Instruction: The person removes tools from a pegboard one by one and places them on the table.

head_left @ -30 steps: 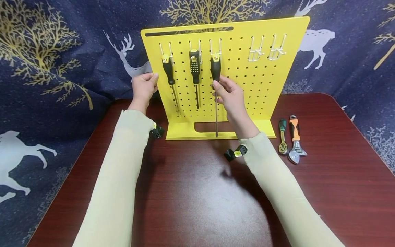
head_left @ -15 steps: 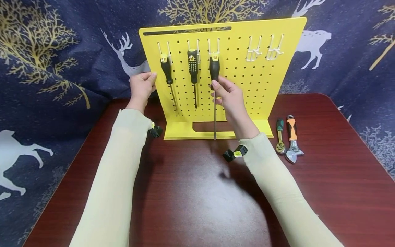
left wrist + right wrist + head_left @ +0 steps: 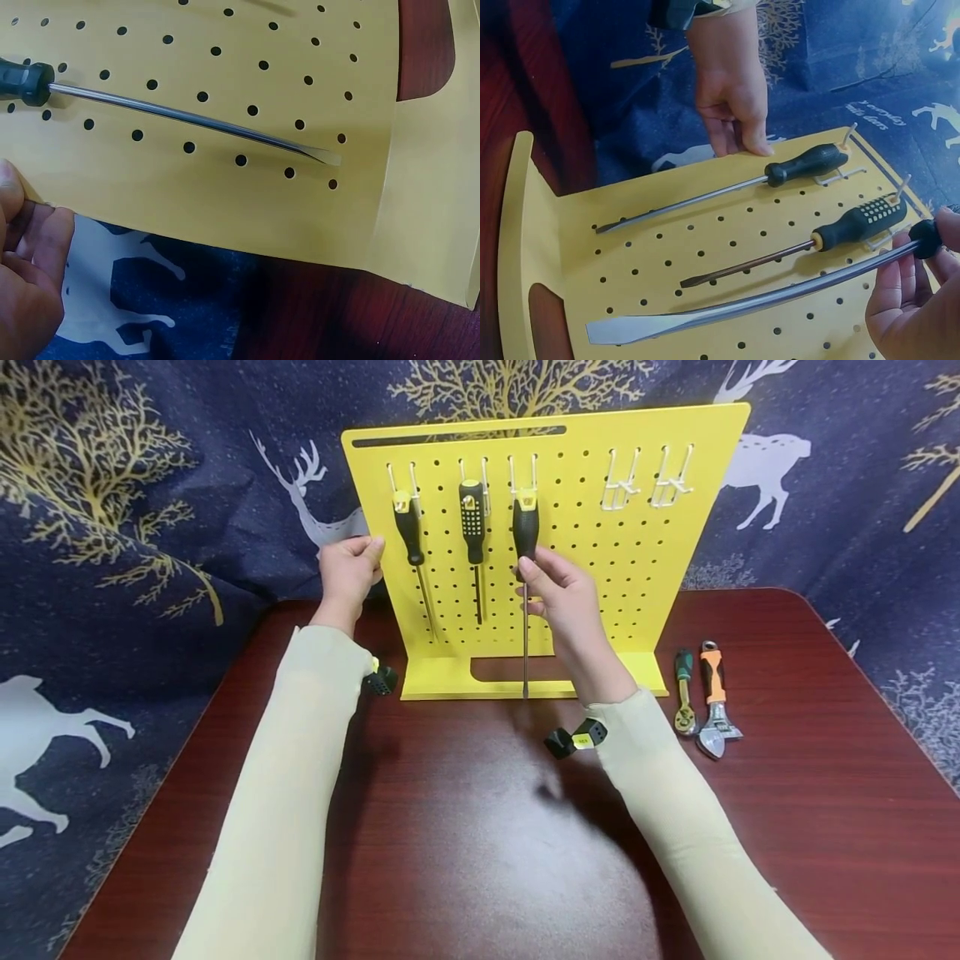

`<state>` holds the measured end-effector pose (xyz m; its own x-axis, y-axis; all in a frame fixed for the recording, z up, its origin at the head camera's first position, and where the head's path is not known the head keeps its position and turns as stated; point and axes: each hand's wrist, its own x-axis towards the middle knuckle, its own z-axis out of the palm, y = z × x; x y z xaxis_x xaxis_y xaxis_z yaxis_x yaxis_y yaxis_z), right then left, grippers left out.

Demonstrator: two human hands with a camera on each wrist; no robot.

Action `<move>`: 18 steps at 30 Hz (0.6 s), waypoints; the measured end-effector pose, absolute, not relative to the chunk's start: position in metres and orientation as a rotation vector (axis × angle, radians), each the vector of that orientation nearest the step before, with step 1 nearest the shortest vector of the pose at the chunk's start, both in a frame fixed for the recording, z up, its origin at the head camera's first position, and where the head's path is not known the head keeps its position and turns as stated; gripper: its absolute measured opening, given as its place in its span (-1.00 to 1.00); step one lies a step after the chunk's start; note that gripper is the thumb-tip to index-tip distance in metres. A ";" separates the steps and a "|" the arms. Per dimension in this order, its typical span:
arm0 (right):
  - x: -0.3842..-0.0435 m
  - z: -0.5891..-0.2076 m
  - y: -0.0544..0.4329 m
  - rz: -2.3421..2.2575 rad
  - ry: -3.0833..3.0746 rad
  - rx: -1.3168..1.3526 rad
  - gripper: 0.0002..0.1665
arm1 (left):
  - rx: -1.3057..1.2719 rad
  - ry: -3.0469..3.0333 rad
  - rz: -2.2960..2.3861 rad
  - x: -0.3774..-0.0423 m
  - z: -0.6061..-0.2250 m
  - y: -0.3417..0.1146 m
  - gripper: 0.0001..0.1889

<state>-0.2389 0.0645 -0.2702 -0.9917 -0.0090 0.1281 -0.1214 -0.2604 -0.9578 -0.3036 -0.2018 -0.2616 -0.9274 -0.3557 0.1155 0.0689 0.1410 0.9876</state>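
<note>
A yellow pegboard (image 3: 607,568) stands upright at the back of the table. My left hand (image 3: 348,577) pinches its left edge between thumb and fingers, as the left wrist view also shows. With thumb and fingers my right hand (image 3: 567,597) holds a long flat-blade screwdriver (image 3: 526,531) near the bottom of its black handle, blade down. The handle's yellow top is at the third white hook; whether the hook passes through it I cannot tell. A screwdriver (image 3: 409,533) hangs on the leftmost hook, and a screwdriver with a dotted handle (image 3: 473,522) hangs on the second.
Two bare white hooks (image 3: 620,485) are on the board's right side. To the right on the dark red table (image 3: 465,827) lie a green-handled ratchet wrench (image 3: 684,693) and an orange-handled adjustable wrench (image 3: 715,697). A blue patterned cloth (image 3: 225,510) hangs behind.
My right hand and wrist have shifted slightly down and to the right, and the screwdriver's tip sits a little lower. The left hand keeps its hold on the board's edge.
</note>
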 end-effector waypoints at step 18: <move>-0.216 -0.280 0.114 2.443 -1.933 0.207 -0.83 | 0.305 -2.107 -1.834 -0.306 -0.262 -0.201 -0.74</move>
